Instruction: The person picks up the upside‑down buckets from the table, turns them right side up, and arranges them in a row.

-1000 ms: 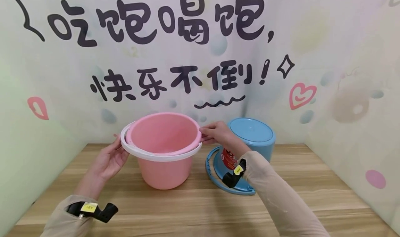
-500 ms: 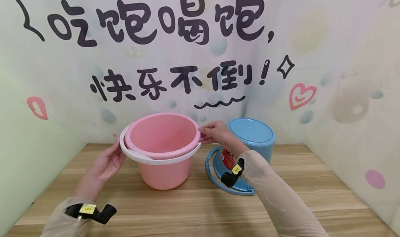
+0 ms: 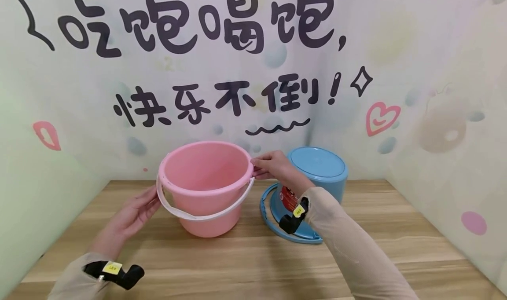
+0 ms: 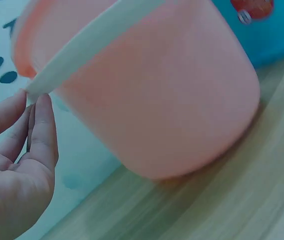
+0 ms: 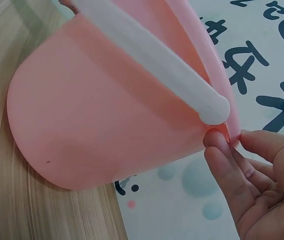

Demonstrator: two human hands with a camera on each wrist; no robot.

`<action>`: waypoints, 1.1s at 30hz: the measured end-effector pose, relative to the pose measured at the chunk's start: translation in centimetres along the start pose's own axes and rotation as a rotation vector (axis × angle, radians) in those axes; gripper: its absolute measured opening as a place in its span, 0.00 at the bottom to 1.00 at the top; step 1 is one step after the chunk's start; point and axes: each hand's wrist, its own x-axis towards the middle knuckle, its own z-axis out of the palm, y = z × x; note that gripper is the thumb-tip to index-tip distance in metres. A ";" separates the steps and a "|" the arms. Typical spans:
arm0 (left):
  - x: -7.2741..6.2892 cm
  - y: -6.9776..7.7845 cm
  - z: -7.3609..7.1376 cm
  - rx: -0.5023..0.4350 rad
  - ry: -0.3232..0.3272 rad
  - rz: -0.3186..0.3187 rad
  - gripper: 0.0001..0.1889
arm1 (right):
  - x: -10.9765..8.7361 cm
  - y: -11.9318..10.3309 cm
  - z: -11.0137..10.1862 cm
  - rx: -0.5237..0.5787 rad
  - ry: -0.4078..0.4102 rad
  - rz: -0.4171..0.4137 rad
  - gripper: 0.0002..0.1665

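A pink bucket (image 3: 210, 201) stands upright on the wooden table, its mouth facing up. Its white handle (image 3: 198, 217) slopes down across the front of the wall, below the rim. On the left side, my left hand (image 3: 132, 212) pinches the handle between thumb and fingers; the left wrist view shows the handle (image 4: 87, 47) at the fingertips. My right hand (image 3: 279, 167) pinches the right edge of the bucket's rim, thumb on the outside, just by the handle's round end (image 5: 214, 110) in the right wrist view.
Right of the pink bucket, a blue bucket (image 3: 317, 161) sits upside down, partly behind my right forearm. Its blue handle (image 3: 273, 227) lies on the table (image 3: 237, 269). A printed backdrop (image 3: 198, 71) rises close behind both buckets.
The white handle has swung down from the rim to lower on the bucket's front. My left hand has dropped slightly with it. My right hand keeps its hold on the rim.
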 end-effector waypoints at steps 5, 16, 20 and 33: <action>0.4 -0.7 -0.2 0.086 0.089 -0.040 0.20 | 0.0 0.3 -0.4 -0.003 0.017 0.006 0.15; -0.3 -0.4 0.7 0.189 0.201 -0.123 0.18 | -0.5 0.0 -0.7 -0.004 0.023 0.016 0.15; -1.3 0.0 1.4 0.220 0.225 -0.167 0.17 | -1.1 -0.6 -0.8 -0.036 0.018 0.028 0.15; -3.6 -1.7 4.4 0.305 0.094 -0.398 0.17 | -4.9 0.6 -3.5 -0.247 -0.065 -0.032 0.19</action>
